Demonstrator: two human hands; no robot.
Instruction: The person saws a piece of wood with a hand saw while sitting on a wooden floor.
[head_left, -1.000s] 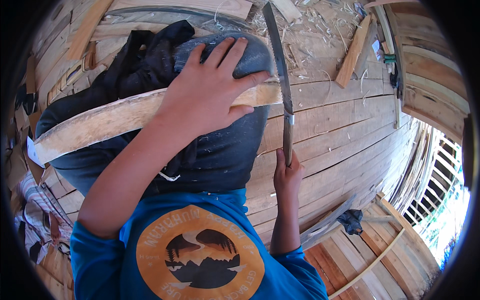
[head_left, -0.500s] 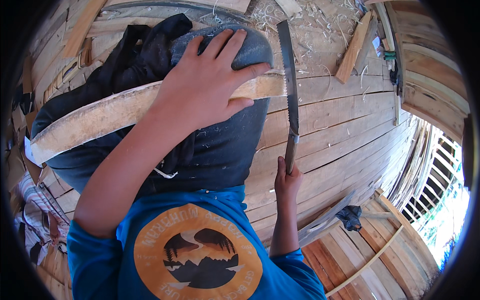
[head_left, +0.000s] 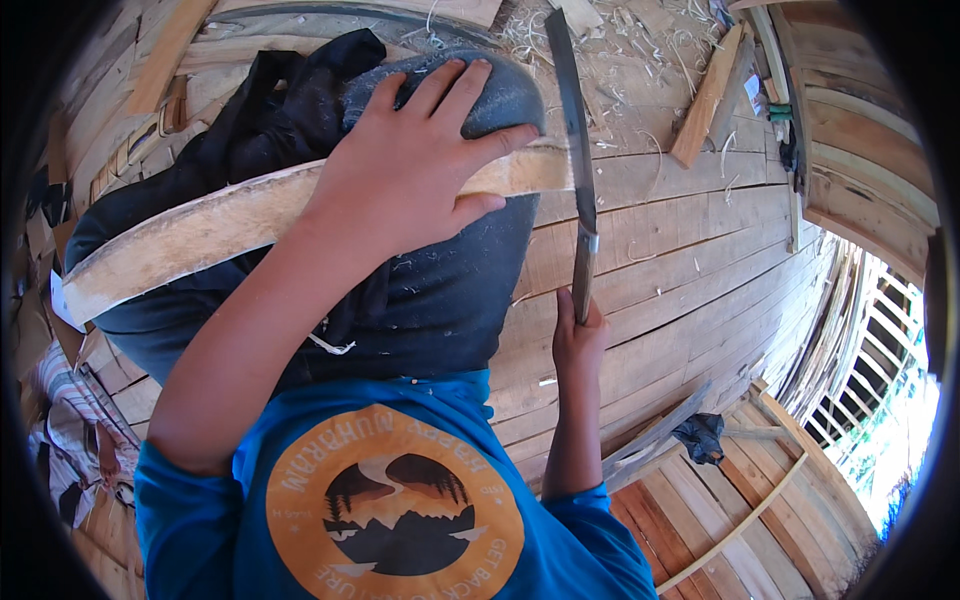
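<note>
A curved piece of light wood [head_left: 215, 228] lies across my thigh and knee. My left hand [head_left: 415, 165] presses down over it near its right end, thumb on the near side, fingers spread across onto the dark trousers at the knee. In my right hand [head_left: 580, 335] is the handle of a hand saw [head_left: 573, 120]. Its long dark blade points away from me, with the toothed edge against the right end of the wood, just beyond my left thumb and forefinger.
Wooden planks [head_left: 640, 240] make up the floor, scattered with curled shavings [head_left: 640, 40]. A loose board [head_left: 708, 95] lies at the far right. At the lower right is a black plastic bag [head_left: 698, 437] on boards. Another person [head_left: 85, 430] is partly visible at the left edge.
The saw and my right hand have slid forward, away from me, along the end of the wood. My left hand and the wood stay in place.
</note>
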